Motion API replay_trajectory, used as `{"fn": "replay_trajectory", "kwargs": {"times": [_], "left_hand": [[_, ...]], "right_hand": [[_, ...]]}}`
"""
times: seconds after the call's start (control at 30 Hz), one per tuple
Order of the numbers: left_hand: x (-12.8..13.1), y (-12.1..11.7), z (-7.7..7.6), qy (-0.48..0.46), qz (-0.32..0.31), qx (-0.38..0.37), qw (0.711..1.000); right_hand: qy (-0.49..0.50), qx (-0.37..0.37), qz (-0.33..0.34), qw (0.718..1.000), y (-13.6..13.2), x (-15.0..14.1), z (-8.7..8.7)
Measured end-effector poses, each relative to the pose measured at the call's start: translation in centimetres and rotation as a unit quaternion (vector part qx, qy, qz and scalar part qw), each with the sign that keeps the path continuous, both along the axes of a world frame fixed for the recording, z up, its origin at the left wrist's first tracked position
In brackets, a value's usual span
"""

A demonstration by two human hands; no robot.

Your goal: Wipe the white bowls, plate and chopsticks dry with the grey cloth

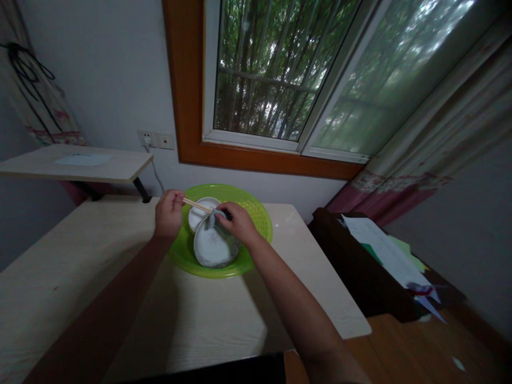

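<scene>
A green plastic basket (260,220) sits on the pale wooden table (200,320), toward its far side. Inside it lie two pale bowls, a larger one (214,248) tilted on its side in front and a smaller white one (199,213) behind. My left hand (168,214) is closed around thin wooden chopsticks (197,205) that point right over the basket. My right hand (239,221) is closed on the upper rim of the larger bowl, its fingers curled over the edge.
A raised wooden shelf (80,165) with a sheet of paper stands at the table's far left. A wall socket (156,140) and cable are behind it. A dark cabinet (360,266) with papers stands to the right, below a window and curtain.
</scene>
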State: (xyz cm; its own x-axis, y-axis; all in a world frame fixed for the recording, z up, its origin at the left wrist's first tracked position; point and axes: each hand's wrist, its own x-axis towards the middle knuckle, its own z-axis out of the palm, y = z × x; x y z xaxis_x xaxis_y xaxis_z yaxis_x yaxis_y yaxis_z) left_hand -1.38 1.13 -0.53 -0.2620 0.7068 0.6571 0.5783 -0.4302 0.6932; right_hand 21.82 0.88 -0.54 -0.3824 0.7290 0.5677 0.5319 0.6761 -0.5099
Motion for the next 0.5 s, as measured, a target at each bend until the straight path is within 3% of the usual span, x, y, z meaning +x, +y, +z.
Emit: {"fn": "replay_trajectory", "kwargs": {"times": [0.2, 0.27, 0.37, 0.5], "left_hand": [[1.4, -0.6, 0.4, 0.115, -0.158, -0.030, 0.980], [1.5, -0.7, 0.5, 0.130, -0.180, -0.042, 0.974], [1.1, -0.6, 0.4, 0.081, -0.145, -0.029, 0.986], [-0.2, -0.2, -0.2, -0.075, -0.015, -0.003, 0.997]], "right_hand": [[0.002, 0.004, 0.028, 1.000, -0.3, -0.4, 0.0], [0.001, 0.000, 0.030, 1.000, -0.4, -0.5, 0.1], [0.008, -0.011, 0.024, 1.000, -0.4, -0.5, 0.2], [0.017, -0.019, 0.022, 0.999, -0.2, -0.4, 0.1]]}}
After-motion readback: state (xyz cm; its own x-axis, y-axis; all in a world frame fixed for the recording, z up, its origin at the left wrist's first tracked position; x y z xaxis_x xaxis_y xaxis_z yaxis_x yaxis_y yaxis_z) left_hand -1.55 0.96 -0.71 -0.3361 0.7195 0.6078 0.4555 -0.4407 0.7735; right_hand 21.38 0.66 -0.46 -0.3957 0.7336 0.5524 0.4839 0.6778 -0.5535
